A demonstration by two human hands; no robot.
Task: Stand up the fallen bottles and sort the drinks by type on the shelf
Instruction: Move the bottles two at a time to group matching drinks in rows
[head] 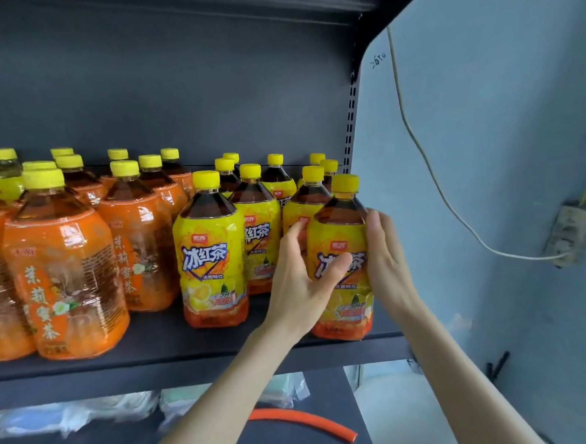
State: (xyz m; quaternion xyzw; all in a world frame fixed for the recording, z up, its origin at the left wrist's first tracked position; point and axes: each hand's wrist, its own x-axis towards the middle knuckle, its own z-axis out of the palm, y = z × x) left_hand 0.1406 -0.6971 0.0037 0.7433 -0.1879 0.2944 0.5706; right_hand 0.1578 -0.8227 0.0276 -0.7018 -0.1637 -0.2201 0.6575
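Note:
A yellow-labelled iced tea bottle (340, 239) stands upright at the front right end of the dark shelf (190, 355). My left hand (298, 276) holds its left side, thumb across the label. My right hand (386, 257) wraps its right side. Several more yellow-labelled bottles (211, 254) stand upright behind and to the left of it. Several orange-labelled tea bottles (65, 280) stand upright on the left half of the shelf. All caps are yellow.
The shelf's right upright (352, 122) stands just behind the held bottle. A white cable (429, 165) runs down the blue wall to a socket box (566, 232). Below the shelf lie plastic-wrapped packs (90, 412) and an orange tube (307, 421).

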